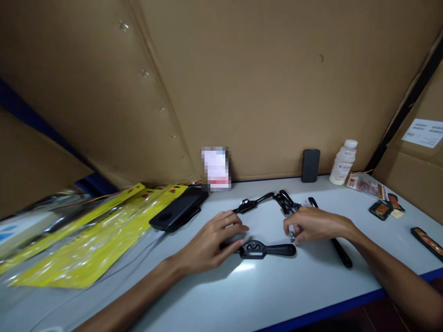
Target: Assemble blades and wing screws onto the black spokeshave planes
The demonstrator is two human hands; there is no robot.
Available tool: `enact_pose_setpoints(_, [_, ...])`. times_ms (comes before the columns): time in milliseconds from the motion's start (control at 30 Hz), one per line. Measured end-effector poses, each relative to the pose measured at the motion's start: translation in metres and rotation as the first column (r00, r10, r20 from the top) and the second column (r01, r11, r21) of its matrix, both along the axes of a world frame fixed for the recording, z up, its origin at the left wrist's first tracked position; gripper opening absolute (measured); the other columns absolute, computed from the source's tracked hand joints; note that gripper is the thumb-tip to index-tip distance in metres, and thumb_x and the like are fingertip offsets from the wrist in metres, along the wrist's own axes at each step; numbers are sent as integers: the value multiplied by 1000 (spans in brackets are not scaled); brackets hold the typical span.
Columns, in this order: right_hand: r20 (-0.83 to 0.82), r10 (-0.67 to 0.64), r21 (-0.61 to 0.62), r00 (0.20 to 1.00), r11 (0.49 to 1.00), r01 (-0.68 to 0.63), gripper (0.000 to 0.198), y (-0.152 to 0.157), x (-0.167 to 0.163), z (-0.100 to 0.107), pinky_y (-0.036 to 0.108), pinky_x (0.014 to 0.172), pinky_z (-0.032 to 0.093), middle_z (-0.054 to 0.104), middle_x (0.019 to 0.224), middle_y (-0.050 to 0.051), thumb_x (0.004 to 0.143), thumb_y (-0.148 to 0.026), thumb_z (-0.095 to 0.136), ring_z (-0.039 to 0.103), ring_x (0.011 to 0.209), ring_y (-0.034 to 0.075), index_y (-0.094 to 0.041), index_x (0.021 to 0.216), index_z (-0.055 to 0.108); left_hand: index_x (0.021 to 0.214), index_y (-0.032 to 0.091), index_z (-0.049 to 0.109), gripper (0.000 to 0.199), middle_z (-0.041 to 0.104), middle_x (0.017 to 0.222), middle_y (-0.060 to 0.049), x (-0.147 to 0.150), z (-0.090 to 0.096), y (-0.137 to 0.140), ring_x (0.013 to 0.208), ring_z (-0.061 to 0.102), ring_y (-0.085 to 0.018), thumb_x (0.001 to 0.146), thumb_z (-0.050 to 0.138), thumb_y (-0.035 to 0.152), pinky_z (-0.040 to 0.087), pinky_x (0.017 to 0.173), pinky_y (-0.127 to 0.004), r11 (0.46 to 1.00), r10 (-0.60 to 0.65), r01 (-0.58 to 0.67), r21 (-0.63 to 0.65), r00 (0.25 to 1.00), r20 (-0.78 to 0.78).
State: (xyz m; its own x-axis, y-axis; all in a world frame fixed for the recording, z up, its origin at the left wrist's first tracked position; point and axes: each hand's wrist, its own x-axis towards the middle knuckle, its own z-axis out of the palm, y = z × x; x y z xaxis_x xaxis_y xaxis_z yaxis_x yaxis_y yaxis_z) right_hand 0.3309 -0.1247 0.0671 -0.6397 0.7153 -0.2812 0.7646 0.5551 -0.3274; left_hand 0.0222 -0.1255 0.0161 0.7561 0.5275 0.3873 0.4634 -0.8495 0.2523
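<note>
Cardboard [256,92] walled in a pale worktop [256,299] with a blue front edge. Towards that edge lay the front tool [268,250], black, its long axis running left to right, roughly in line with the back edge. The left hand [216,237] was the nearer one — over the tool's left end, thumb and forefinger tips apart; whether the other fingers gripped anything could not be told. The right hand [308,226] had its fingertips closed on a silver part [292,237], just beyond the tool's right end on the back-edge side. So the tool's frame lay between the hands, to the left of the silver part and nearer the front edge.

Under the right wrist a side tool [341,253] pointed towards the front edge. Farther back lay a slim tool [246,206] and a bulkier tool [285,202]. Along the back edge stood a blurred screen [217,167], a phone [310,166] and — near the right corner — a bottle [342,163].
</note>
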Motion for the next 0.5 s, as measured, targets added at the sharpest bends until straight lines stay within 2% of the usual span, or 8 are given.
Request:
enact_pose_setpoints(100, [-55, -54, 71, 997, 996, 58, 15, -1, -12, -9, 28, 68, 36, 71, 79, -1, 79, -11, 69, 62, 78, 18, -22, 88, 73, 112, 22, 67, 22, 67, 100, -7, -1, 3, -2, 95, 61, -25, 97, 55, 32, 48, 91, -44, 999, -25, 23, -25, 998, -65])
enact_pose_setpoints(167, [-178, -119, 116, 977, 983, 140, 20, -1, -18, -12, 27, 71, 38, 73, 84, 1, 86, -13, 63, 64, 81, 18, -22, 101, 72, 112, 22, 67, 23, 67, 99, -7, 1, 3, -3, 92, 61, -25, 97, 55, 34, 49, 89, -45, 999, -36, 32, -43, 993, -109])
enact_pose_setpoints(233, [-249, -202, 185, 947, 950, 251, 22, 2, -18, -9, 27, 72, 39, 75, 92, 2, 94, -20, 57, 65, 84, 18, -22, 112, 69, 114, 22, 67, 24, 66, 100, -7, 1, 3, -3, 94, 60, -25, 97, 54, 34, 50, 88, -43, 998, -38, 30, -60, 990, -133])
enact_pose_setpoints(300, [-187, -324, 311, 927, 876, 369, 24, 7, -11, -3, 28, 73, 39, 75, 98, 4, 100, -24, 48, 66, 89, 20, -23, 111, 69, 117, 24, 66, 25, 66, 102, -7, 1, 2, -4, 96, 60, -25, 96, 56, 35, 50, 88, -42, 997, -39, 29, -73, 989, -142])
enact_pose_setpoints(367, [-64, -445, 408, 893, 805, 431, 28, 13, 3, 3, 31, 73, 38, 73, 103, 10, 100, -24, 44, 66, 94, 25, -20, 110, 70, 119, 25, 65, 27, 65, 104, -6, 0, 2, -4, 97, 60, -24, 95, 59, 35, 50, 88, -41, 996, -43, 30, -82, 987, -153])
enact_pose_setpoints(433, [8, -482, 398, 876, 805, 439, 24, 18, 19, 5, 32, 71, 38, 72, 103, 16, 96, -25, 52, 67, 95, 29, -16, 108, 71, 120, 26, 64, 29, 64, 105, -6, -1, 1, -4, 97, 61, -24, 93, 62, 35, 50, 87, -40, 996, -44, 30, -86, 986, -164])
enact_pose_setpoints(500, [61, -457, 339, 887, 845, 413, 25, 23, 31, 3, 31, 71, 39, 72, 102, 15, 91, -32, 63, 67, 96, 30, -16, 107, 72, 120, 26, 64, 30, 64, 107, -6, -2, 1, -4, 98, 61, -25, 91, 63, 34, 51, 87, -40, 995, -41, 25, -91, 983, -177])
